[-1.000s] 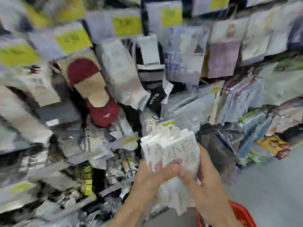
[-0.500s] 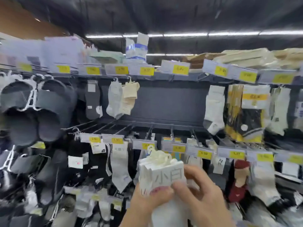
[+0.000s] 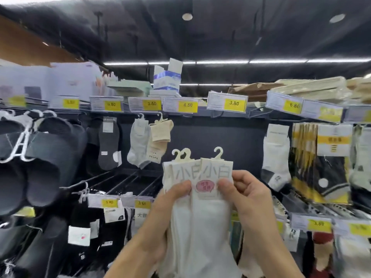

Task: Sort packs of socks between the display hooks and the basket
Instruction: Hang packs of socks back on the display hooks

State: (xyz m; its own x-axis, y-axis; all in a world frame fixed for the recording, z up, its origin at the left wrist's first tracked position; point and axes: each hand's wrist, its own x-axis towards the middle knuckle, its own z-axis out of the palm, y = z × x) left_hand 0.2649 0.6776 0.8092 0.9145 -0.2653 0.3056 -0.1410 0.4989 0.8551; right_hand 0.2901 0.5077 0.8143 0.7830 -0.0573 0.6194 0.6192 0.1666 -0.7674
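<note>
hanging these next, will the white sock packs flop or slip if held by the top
Likely floppy: the white sock packs hang limp below left hand and right hand. Probably light, pinched by fingertips. Card headers look stiffer.

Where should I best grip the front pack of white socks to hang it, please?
Pinch the front pack by its card header from the right edge, below the plastic hanger, thumb in front, as the right hand does. The hanger stands upright and free above the card, and the left hand holds the other packs.

Bright ceiling strip lights (image 3: 220,62), blurred, warped edges
</note>
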